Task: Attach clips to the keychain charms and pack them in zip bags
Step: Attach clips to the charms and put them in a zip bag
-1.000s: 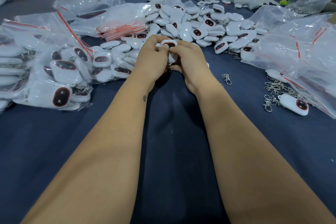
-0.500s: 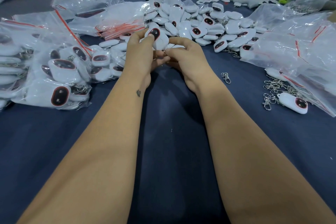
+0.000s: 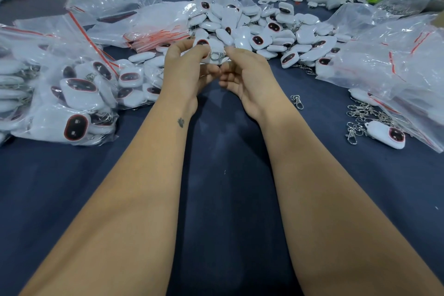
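Reaching forward side by side, both forearms stretch over a dark blue cloth-covered table (image 3: 223,199). The left hand (image 3: 186,67) grips a white oval keychain charm with a dark red-rimmed face (image 3: 203,43), raised just before the heap of loose charms (image 3: 259,29). The right hand (image 3: 247,72) pinches a silver metal clip (image 3: 217,56) between them. Bagged charms (image 3: 60,94) crowd the left edge, clear plastic bags (image 3: 396,60) the right; bare cloth lies between the arms.

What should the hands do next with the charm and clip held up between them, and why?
Probably finish seating the clip on the charm, then reach for a zip bag. The left hand grips the charm, the right hand pinches the clip's far end, and the clip spans the gap between them. Whether it is already hooked on cannot be told.
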Tool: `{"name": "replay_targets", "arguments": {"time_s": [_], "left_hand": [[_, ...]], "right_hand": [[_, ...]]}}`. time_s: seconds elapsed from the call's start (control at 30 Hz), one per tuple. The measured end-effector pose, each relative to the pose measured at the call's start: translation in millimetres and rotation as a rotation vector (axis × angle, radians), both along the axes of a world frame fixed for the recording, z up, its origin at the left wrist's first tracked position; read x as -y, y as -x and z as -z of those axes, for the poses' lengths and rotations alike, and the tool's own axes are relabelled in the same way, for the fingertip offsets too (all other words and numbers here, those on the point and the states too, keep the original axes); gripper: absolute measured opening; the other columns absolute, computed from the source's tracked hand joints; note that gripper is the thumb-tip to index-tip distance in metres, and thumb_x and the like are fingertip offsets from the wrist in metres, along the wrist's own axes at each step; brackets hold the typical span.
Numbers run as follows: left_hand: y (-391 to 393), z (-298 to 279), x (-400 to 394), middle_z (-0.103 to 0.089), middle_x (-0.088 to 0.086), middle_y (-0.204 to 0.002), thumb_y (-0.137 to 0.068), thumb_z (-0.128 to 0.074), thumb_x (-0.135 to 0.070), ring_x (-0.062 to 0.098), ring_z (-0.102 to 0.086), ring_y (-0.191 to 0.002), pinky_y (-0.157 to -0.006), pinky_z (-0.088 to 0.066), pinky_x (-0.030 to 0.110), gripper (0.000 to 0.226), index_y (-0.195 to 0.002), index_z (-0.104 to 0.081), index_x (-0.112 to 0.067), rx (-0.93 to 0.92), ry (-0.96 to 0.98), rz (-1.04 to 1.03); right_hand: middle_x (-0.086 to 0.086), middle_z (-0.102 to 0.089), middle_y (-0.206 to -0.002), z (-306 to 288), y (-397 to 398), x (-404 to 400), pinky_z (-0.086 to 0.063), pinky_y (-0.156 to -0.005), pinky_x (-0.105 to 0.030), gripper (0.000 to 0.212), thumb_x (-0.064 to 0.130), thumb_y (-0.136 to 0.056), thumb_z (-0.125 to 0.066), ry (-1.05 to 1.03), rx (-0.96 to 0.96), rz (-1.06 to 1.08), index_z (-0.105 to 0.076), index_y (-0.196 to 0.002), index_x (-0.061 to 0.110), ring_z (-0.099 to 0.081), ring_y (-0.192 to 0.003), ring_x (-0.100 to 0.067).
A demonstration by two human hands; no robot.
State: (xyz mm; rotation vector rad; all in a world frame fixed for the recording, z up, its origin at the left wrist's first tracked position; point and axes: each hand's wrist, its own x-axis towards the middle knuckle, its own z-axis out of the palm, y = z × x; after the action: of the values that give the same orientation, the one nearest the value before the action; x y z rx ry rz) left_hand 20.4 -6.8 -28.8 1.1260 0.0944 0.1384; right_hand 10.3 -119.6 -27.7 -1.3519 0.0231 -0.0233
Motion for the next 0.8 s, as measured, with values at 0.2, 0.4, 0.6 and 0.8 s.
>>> {"name": "replay_targets", "arguments": {"time_s": [0.2, 0.4, 0.6, 0.8], "left_hand": [[1.6, -1.2, 0.4, -0.06, 0.003, -0.083, -0.09, -0.061, -0.005, 0.007, -0.05, -0.047, -0.049, -0.047, 0.021, 0.018, -0.1, -0.053, -0.017, 0.014, -0.025, -0.046], [4.5, -2.9, 3.4, -0.06, 0.0, -0.076, -0.087, -0.061, -0.005, 0.007, -0.051, -0.048, -0.048, -0.046, 0.021, 0.022, -0.102, -0.055, -0.02, 0.085, -0.174, -0.027], [6.8, -2.6, 7.1, -0.064, -0.002, -0.081, -0.088, -0.063, -0.015, 0.007, -0.054, -0.051, -0.047, -0.043, 0.02, 0.014, -0.091, -0.058, -0.027, 0.265, -0.428, -0.115], [10.5, -6.5, -6.8, -0.063, -0.015, -0.087, -0.084, -0.052, -0.014, 0.004, -0.057, -0.086, -0.074, -0.045, 0.02, 0.016, -0.092, -0.061, -0.024, 0.354, -0.843, -0.479]], "right_hand": [[-0.002, -0.057, -0.068, 3.9, 1.1, -2.0, -0.049, -0.06, -0.021, 0.021, 0.013, -0.099, -0.055, 0.065, 0.089, 0.037, -0.062, -0.08, 0.013, -0.052, -0.06, -0.01], [-0.003, -0.056, -0.073, 1.3, 0.7, -2.3, -0.051, -0.063, -0.023, 0.012, 0.011, -0.099, -0.055, -0.066, 0.086, 0.15, -0.062, -0.09, 0.013, -0.053, -0.064, -0.013], [-0.01, -0.059, -0.091, -2.1, 1.4, -2.0, -0.053, -0.065, -0.026, 0.012, 0.013, -0.101, -0.052, -0.181, 0.096, 0.177, -0.061, -0.095, 0.016, -0.059, -0.065, -0.016], [-0.008, -0.057, -0.072, -0.4, -0.9, 1.9, -0.054, -0.056, -0.024, 0.012, 0.009, -0.097, -0.054, -0.197, 0.05, 0.242, -0.06, -0.087, 0.011, -0.067, -0.057, -0.018]]}}
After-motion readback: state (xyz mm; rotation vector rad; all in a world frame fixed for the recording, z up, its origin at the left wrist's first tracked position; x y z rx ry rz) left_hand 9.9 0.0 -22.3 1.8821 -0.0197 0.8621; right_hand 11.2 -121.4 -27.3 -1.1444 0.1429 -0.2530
